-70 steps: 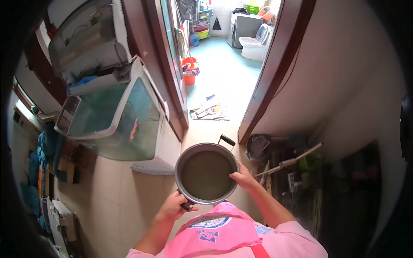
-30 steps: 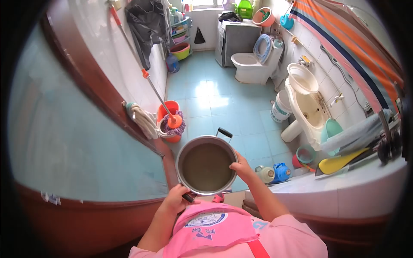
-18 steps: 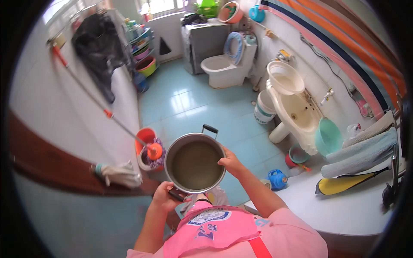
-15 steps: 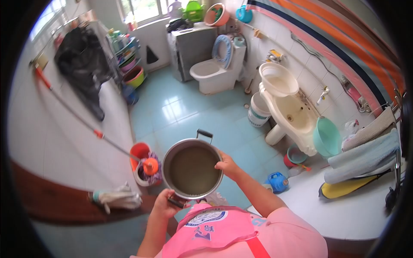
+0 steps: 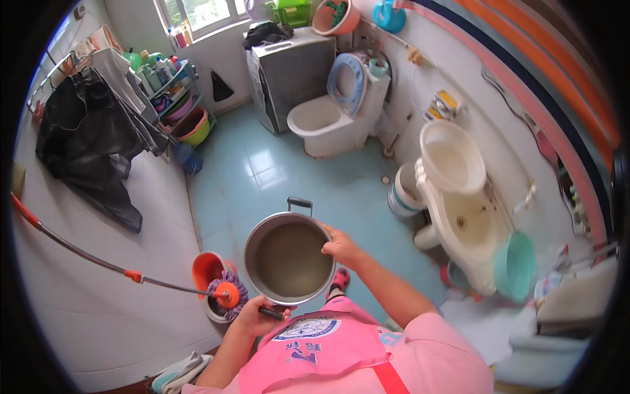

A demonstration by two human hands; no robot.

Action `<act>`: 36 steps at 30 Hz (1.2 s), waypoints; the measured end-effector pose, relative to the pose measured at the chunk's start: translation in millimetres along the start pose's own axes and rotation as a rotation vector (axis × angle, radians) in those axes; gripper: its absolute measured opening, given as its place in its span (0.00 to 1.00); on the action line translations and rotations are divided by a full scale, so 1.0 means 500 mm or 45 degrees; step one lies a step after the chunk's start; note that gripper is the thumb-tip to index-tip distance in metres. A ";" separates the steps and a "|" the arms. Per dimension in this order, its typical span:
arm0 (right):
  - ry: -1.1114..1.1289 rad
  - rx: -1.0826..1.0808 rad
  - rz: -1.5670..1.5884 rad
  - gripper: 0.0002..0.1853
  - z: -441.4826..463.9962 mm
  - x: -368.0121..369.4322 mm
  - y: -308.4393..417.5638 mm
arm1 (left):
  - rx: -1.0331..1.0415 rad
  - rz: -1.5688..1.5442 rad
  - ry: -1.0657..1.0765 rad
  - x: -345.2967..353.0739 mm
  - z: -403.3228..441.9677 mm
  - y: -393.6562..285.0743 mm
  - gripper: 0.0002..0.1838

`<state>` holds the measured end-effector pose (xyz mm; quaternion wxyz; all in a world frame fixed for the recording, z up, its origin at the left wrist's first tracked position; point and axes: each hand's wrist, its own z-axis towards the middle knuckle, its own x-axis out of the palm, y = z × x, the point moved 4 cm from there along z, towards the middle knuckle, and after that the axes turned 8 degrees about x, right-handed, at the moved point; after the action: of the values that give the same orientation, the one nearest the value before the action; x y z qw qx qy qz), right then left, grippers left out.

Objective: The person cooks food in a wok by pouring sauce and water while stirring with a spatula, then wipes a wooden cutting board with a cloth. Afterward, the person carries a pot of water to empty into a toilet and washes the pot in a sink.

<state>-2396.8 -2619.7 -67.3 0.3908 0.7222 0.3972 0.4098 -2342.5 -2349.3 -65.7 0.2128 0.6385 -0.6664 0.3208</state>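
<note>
The pot [image 5: 251, 257] has gone from beside the fish tank, through the doorway, to over the blue floor [image 5: 226, 197]. From it, the sink [image 5: 476, 236] has swung from two o'clock to nearly three, the mop bucket [image 5: 206, 266] from past ten to past eight; the blue jug, lately at three, is lost from sight.

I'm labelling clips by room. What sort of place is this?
A bathroom, probably in a home: a toilet stands toward the far side, a washbasin is by the right-hand wall, and clothes such as dark trousers hang at left.
</note>
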 end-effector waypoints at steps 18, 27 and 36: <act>-0.037 -0.006 0.001 0.41 0.759 -0.461 0.390 | -0.268 -0.279 0.148 0.407 0.646 -0.541 0.32; -0.048 0.035 0.049 0.42 1.089 -0.658 0.534 | -0.245 -0.353 -0.008 0.623 0.895 -0.779 0.27; -0.179 -0.125 -0.353 0.41 1.314 -0.897 0.579 | -0.167 -0.484 -0.083 0.700 1.203 -0.898 0.25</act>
<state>-1886.8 -3287.2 -171.4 0.5052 0.6674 0.4444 0.3192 -1856.1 -3010.4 -176.3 0.2891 0.7476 -0.5598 0.2101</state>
